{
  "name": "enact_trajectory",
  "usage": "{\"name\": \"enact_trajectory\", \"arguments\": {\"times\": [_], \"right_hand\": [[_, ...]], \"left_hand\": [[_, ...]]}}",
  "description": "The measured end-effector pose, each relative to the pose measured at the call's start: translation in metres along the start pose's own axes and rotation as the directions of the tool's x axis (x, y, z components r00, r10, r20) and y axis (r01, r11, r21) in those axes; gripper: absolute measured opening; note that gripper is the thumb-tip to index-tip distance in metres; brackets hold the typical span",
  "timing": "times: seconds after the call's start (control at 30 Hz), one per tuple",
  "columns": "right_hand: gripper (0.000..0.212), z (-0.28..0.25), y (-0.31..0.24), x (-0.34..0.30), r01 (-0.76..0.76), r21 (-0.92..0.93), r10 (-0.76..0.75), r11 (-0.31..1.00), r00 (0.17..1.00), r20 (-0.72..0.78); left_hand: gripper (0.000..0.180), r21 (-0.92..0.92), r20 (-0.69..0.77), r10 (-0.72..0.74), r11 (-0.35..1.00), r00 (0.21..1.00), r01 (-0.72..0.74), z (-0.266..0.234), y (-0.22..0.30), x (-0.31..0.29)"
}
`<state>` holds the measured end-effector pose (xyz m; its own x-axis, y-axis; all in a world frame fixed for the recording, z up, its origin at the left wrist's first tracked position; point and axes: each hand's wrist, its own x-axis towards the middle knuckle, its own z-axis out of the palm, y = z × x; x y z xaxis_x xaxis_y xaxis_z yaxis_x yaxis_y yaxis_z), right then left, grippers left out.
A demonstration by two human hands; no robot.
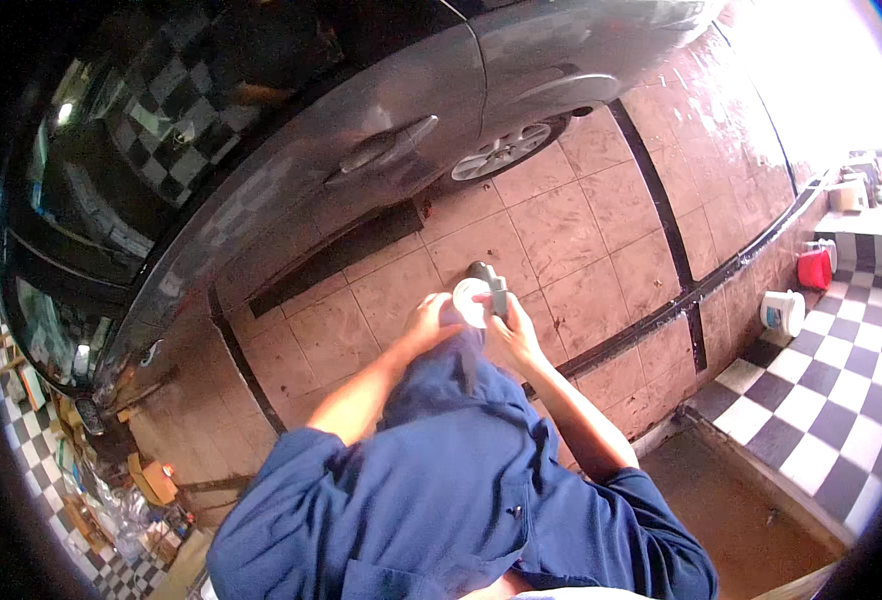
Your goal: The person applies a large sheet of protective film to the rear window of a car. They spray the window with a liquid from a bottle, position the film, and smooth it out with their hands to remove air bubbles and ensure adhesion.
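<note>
In front of my blue-clothed torso, both my hands are at a round whitish thing (469,301) with a grey and black upright part (498,295). Its exact kind is too small and glary to make out. My right hand (514,336) is closed around the grey part. From the other side, my left hand (430,326) curls its fingers against the whitish part. A dark grey car (381,90) stands ahead and to the left, apart from both hands. Its door handle (389,145) and a silver-spoked wheel (501,150) show.
Brown tiles (551,230) crossed by dark strips cover the floor. At right are a black-and-white checkered ledge (811,370), a white bucket (782,313) and a red container (814,268). Boxes and plastic clutter (126,510) lie at lower left. A recessed brown basin (711,500) is at lower right.
</note>
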<state>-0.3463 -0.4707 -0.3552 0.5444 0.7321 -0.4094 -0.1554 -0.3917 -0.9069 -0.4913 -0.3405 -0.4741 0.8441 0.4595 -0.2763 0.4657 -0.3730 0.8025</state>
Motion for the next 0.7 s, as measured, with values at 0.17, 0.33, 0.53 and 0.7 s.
{"name": "enact_trajectory", "arguments": {"times": [0.17, 0.33, 0.53, 0.7], "right_hand": [[0.040, 0.011, 0.150, 0.152, -0.208, -0.183, 0.203, 0.961, 0.978, -0.044], [0.051, 0.043, 0.321, 0.288, -0.053, -0.698, -0.052, 0.714, 0.990, -0.128], [0.053, 0.018, 0.435, 0.395, -0.022, -0.817, -0.019, 0.576, 0.999, -0.040], [0.055, -0.019, 0.476, 0.402, 0.011, -0.725, 0.160, 0.689, 0.973, 0.167]], "left_hand": [[0.059, -0.455, 0.271, -0.678, 0.535, 0.683, 0.712, 0.050, -0.105, -0.052], [0.049, -0.645, 0.416, -0.908, -0.259, 0.047, 0.719, 0.054, -0.036, -0.123], [0.049, -0.698, 0.426, -0.901, -0.273, 0.078, 0.662, 0.104, -0.024, -0.105], [0.049, -0.727, 0.382, -0.920, -0.241, 0.087, 0.642, 0.111, 0.025, -0.085]]}}
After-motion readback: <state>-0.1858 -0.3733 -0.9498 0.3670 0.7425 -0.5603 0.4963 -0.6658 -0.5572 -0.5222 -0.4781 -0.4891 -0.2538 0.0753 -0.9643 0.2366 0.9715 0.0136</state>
